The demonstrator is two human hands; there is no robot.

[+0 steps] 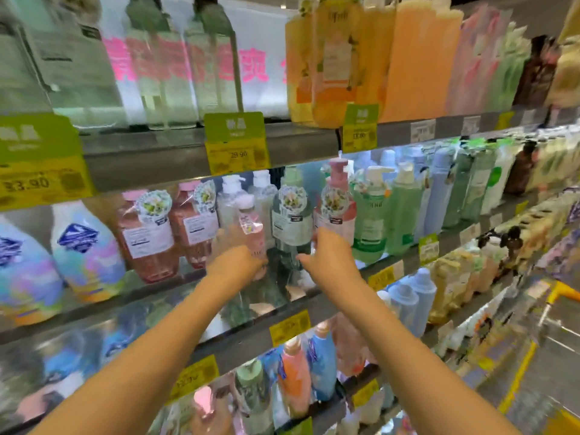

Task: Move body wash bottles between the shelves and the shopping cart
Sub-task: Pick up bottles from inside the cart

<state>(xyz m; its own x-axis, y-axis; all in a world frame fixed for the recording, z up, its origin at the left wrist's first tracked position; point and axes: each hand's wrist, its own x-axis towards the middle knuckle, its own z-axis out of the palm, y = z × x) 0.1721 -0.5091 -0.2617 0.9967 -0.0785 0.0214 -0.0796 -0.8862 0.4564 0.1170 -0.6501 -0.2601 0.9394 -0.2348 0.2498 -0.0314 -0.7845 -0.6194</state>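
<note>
While both arms reach into the middle shelf, I log the head view, the only one I have. My left hand has its fingers curled round the small pink bottle, low on its body, the bottle roughly upright at the shelf front. My right hand is up against the foot of the dark green bottle; motion blur hides the fingers, so I cannot tell whether it grips or only touches. A pink pump bottle stands just beside the green one on the right, with a pale green bottle next to that. Two wrapped pink bottles sit to the left. A yellow cart edge shows at the far right, well apart from both hands.

Risks, as I judge them: bottles are packed close, so pulling the green one out could tip the pink pump bottle or drag its hanging tag. The low hold on the small pink bottle leaves it top-heavy; a quick swing toward the cart could let it slip. The shelf surface looks glossy, so a nudged neighbour may slide off the front edge.
</note>
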